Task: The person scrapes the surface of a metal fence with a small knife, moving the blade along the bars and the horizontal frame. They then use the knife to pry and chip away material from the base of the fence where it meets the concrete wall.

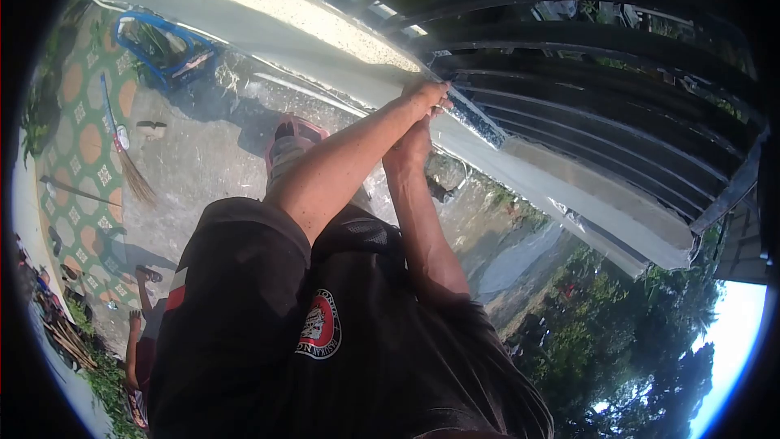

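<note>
My left hand [428,97] is closed at the edge of a pale ledge [349,28], where the ledge meets the dark metal railing [569,102]. Just below it, my right hand [413,142] is also closed, its fingers near the left fingertips. Whatever lies between the fingers is hidden or too small to name. A dark, speckled strip [478,120] runs along the ledge away from my fingertips. Both forearms reach up from my black shirt [390,341].
A broom [134,171] lies on the patterned tiles at the left, near a blue-framed object [166,41]. Another person [140,341] is at the lower left. My foot in a pinkish shoe [296,128] stands on concrete. Trees [609,349] fill the lower right.
</note>
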A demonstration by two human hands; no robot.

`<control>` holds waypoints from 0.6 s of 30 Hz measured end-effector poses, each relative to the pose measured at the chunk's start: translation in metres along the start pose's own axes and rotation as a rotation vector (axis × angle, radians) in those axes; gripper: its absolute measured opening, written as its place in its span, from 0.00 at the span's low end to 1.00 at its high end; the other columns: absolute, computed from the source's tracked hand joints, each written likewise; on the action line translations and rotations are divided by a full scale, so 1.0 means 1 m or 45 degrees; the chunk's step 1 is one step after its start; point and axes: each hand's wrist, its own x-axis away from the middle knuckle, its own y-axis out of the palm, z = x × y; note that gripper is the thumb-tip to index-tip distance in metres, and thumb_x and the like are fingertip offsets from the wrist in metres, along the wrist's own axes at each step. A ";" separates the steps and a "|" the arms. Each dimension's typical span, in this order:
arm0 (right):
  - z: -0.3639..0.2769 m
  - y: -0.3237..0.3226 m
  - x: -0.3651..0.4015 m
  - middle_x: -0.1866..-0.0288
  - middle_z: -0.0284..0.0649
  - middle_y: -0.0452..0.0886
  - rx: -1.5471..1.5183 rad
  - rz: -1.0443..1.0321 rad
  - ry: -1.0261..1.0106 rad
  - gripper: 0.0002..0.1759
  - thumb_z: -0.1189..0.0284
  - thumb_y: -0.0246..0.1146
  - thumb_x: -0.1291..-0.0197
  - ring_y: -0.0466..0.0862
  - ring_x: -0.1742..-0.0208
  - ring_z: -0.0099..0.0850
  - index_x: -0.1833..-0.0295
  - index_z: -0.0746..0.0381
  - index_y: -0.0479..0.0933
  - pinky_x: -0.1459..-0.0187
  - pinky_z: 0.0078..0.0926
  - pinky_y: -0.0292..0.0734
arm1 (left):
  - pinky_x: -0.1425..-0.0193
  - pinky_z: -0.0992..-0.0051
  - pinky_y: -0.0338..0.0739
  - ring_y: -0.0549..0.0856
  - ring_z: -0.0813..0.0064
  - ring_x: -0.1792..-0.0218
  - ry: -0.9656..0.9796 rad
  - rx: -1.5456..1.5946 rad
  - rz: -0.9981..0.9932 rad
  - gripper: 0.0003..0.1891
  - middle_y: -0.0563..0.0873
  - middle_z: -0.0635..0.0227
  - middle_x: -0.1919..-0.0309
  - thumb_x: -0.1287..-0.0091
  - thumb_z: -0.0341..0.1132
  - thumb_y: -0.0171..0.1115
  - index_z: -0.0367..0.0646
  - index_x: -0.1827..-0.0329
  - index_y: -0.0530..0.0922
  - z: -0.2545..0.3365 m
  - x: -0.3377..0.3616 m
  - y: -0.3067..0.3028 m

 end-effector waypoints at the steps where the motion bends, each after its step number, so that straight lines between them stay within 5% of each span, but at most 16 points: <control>1: -0.001 0.004 0.003 0.70 0.26 0.74 -0.014 0.017 -0.024 0.16 0.54 0.47 0.24 0.68 0.81 0.17 0.49 0.54 0.72 0.82 0.19 0.57 | 0.83 0.78 0.68 0.76 0.78 0.83 0.089 -0.025 0.003 0.18 0.90 0.63 0.66 0.30 0.50 0.63 0.44 0.53 0.78 0.000 0.013 0.002; 7: -0.005 0.008 -0.009 0.73 0.25 0.72 -0.084 0.113 -0.046 0.16 0.54 0.47 0.24 0.67 0.81 0.16 0.52 0.53 0.72 0.82 0.18 0.55 | 0.83 0.78 0.67 0.76 0.79 0.83 0.089 0.000 0.007 0.19 0.90 0.63 0.67 0.31 0.51 0.64 0.42 0.53 0.78 0.002 0.004 0.004; 9: 0.001 -0.010 -0.015 0.75 0.24 0.71 -0.048 -0.032 -0.015 0.16 0.53 0.47 0.23 0.65 0.82 0.16 0.51 0.52 0.73 0.83 0.18 0.55 | 0.83 0.80 0.66 0.77 0.80 0.82 -0.011 0.059 -0.002 0.20 0.90 0.61 0.67 0.30 0.51 0.63 0.41 0.54 0.79 0.001 0.000 0.006; 13: -0.011 -0.002 0.002 0.78 0.23 0.67 -0.143 -0.067 -0.027 0.16 0.53 0.47 0.23 0.61 0.84 0.16 0.57 0.51 0.73 0.83 0.20 0.53 | 0.82 0.81 0.63 0.76 0.81 0.80 0.191 -0.064 0.102 0.23 0.90 0.63 0.64 0.29 0.55 0.59 0.42 0.50 0.77 -0.001 0.026 0.016; 18: -0.006 -0.001 -0.006 0.80 0.23 0.65 -0.120 -0.023 -0.011 0.17 0.52 0.48 0.24 0.60 0.85 0.15 0.60 0.50 0.71 0.83 0.19 0.51 | 0.82 0.80 0.65 0.76 0.81 0.80 0.042 -0.055 0.010 0.24 0.89 0.64 0.64 0.28 0.55 0.58 0.40 0.48 0.77 0.005 0.003 0.009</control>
